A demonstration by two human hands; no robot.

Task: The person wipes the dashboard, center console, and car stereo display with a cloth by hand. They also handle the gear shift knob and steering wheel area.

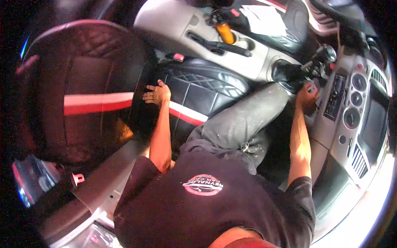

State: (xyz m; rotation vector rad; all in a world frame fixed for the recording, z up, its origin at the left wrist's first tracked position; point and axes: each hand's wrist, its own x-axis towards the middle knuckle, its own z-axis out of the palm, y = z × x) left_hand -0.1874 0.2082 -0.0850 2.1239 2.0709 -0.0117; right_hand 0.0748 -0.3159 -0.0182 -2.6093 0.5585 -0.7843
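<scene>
My left hand (pixel 157 93) rests with fingers apart on the black car seat (pixel 188 93), where the cushion meets the backrest (pixel 89 78). A white and red stripe runs across both parts of the seat. Low by the dashboard (pixel 337 97), beside the gear lever boot (pixel 285 71), my right hand (pixel 307 97) is closed. Something small and pale shows at its fingers, too unclear to name. One of my legs, in stained grey trousers (pixel 244 118), lies across the front of the seat cushion.
A grey centre console (pixel 256 64) with a handbrake lever (pixel 231 48) runs between the seats. An orange bottle (pixel 225 34) stands in it. White papers (pixel 264 20) lie on the far seat. Near the door sill (pixel 103 177) is a seat-belt buckle tongue (pixel 77 178).
</scene>
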